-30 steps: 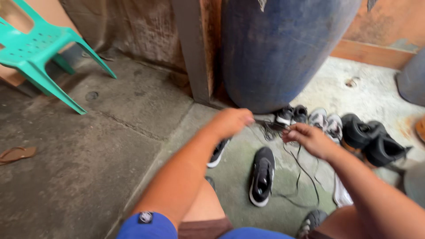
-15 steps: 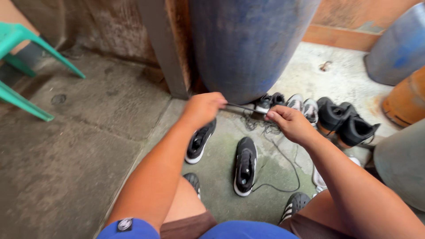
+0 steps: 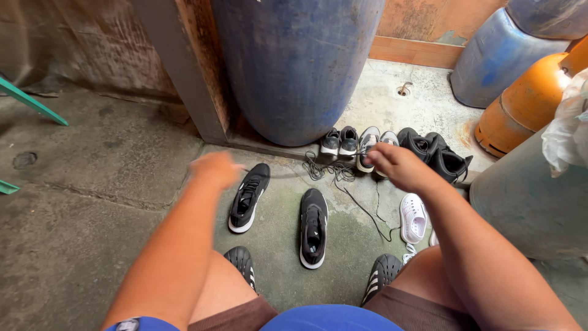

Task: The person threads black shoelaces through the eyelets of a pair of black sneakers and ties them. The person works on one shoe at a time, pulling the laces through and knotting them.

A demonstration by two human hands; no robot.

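While I crouch: both hands hover over loose shoelaces.
Left hand (image 3: 214, 170): blurred, seemingly pinching one lace end; I cannot tell.
Right hand (image 3: 395, 165): closed on the black shoelace (image 3: 361, 205), trailing over the concrete floor (image 3: 79, 214).
Handling: light, limp, tangle-prone; take the tips.
Around: black sneakers (image 3: 282, 211) below, blue barrel (image 3: 294, 67) ahead.

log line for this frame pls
left hand: over black sneaker, blurred | right hand: at dark shoelaces | second black sneaker: apart on floor | grip: unclear

Stained concrete floor (image 3: 92, 245); black sneakers (image 3: 313, 227), white clog (image 3: 413, 217), loose black laces (image 3: 361, 205), blue barrel (image 3: 294, 67)
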